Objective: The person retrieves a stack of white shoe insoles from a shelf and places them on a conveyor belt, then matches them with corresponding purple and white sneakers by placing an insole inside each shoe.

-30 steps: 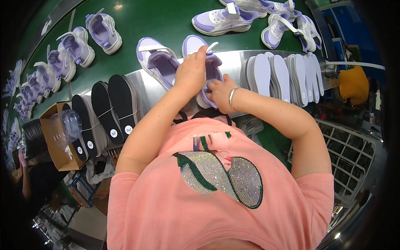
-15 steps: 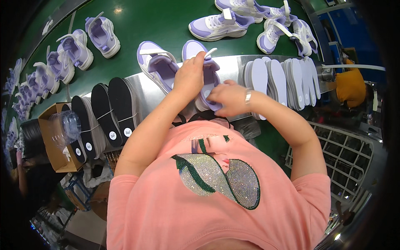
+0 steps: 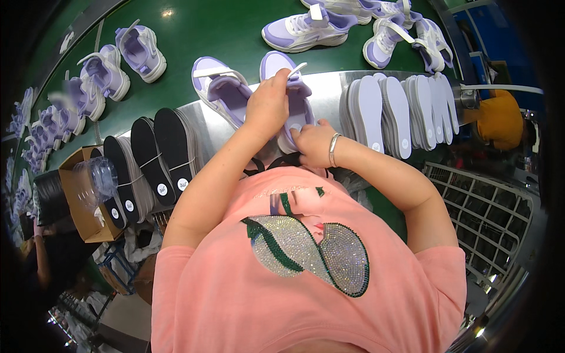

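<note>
A lavender-and-white sneaker (image 3: 275, 62) lies in front of me, toe pointing away and heel toward my body. My left hand (image 3: 268, 107) is closed on its upper, around the tongue and the left side of the opening. At the heel, my right hand (image 3: 316, 144) grips the collar, its thumb at the inner edge. A pale insole seems to lie inside, though my hands hide much of the interior. Just left of it rests a matching sneaker (image 3: 215, 75), untouched, its opening facing me.
Stacks of lavender insoles (image 3: 366, 115) stand along the metal ledge on the right. Tied bundles of black insoles (image 3: 172, 138) are on the left, beside a cardboard box (image 3: 79, 203) with clear plastic. More sneakers (image 3: 306, 29) sit on the green surface (image 3: 194, 29). A white rack (image 3: 479, 212) stands at right.
My right hand has turned and shifted slightly toward me at the heel, and its bracelet shows differently. My left hand keeps its hold on the upper. The view has shifted a little.
</note>
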`<action>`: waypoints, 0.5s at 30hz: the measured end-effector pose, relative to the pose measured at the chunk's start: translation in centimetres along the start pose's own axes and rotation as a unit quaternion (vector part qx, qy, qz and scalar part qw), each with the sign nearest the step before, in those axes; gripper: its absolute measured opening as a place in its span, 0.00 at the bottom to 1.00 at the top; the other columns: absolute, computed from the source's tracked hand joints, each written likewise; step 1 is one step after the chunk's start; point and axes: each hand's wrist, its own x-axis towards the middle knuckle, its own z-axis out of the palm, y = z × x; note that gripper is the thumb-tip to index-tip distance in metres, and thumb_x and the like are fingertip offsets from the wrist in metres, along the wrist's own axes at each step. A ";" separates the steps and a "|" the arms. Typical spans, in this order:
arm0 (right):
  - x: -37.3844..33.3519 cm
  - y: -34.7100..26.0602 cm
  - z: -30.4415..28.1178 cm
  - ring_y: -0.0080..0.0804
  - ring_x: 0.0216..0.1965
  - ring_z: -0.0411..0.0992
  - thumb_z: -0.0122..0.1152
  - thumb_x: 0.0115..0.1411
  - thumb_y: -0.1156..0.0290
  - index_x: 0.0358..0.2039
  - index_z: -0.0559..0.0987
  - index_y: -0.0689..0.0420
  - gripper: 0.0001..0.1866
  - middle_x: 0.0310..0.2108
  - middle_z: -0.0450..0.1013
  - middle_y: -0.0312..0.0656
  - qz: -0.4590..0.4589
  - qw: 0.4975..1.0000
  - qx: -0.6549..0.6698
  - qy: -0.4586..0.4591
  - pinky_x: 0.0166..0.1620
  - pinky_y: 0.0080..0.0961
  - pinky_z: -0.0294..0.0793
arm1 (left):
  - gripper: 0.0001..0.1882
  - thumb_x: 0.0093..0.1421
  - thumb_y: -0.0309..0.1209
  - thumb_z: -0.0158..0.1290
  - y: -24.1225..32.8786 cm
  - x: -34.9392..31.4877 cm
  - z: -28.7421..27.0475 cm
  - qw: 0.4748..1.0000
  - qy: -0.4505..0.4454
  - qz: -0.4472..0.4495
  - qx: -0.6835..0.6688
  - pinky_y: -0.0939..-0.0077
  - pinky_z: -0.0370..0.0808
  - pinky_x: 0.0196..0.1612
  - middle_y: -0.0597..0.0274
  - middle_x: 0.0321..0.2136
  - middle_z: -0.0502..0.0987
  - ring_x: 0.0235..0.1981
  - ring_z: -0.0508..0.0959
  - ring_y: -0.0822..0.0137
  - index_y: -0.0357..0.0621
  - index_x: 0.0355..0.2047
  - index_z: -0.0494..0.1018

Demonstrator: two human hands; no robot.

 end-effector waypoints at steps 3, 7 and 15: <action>0.5 0.0 -0.2 0.39 0.38 0.70 0.51 0.41 0.74 0.34 0.72 0.59 0.15 0.32 0.72 0.47 0.009 1.000 -0.019 -0.013 0.45 0.45 0.55 | 0.22 0.48 0.21 0.44 0.2 0.5 0.2 1.000 0.011 -0.008 0.005 0.57 0.66 0.38 0.43 0.32 0.70 0.35 0.70 0.46 0.42 0.46 0.60; 0.6 0.4 0.6 0.38 0.37 0.70 0.52 0.41 0.72 0.29 0.74 0.57 0.11 0.30 0.72 0.47 0.006 1.000 -0.012 0.015 0.47 0.45 0.53 | 0.22 0.47 0.19 0.44 0.1 0.3 0.3 1.000 0.001 0.003 0.007 0.58 0.67 0.37 0.45 0.31 0.70 0.35 0.70 0.47 0.42 0.45 0.60; -5.3 1.3 -3.1 0.36 0.33 0.68 0.55 0.46 0.67 0.34 0.73 0.56 0.13 0.27 0.70 0.41 -0.156 0.869 0.091 0.461 0.46 0.37 0.60 | 0.22 0.43 0.23 0.48 0.0 -3.1 -0.3 0.974 0.071 0.193 0.100 0.71 0.72 0.32 0.59 0.30 0.70 0.34 0.71 0.59 0.43 0.42 0.62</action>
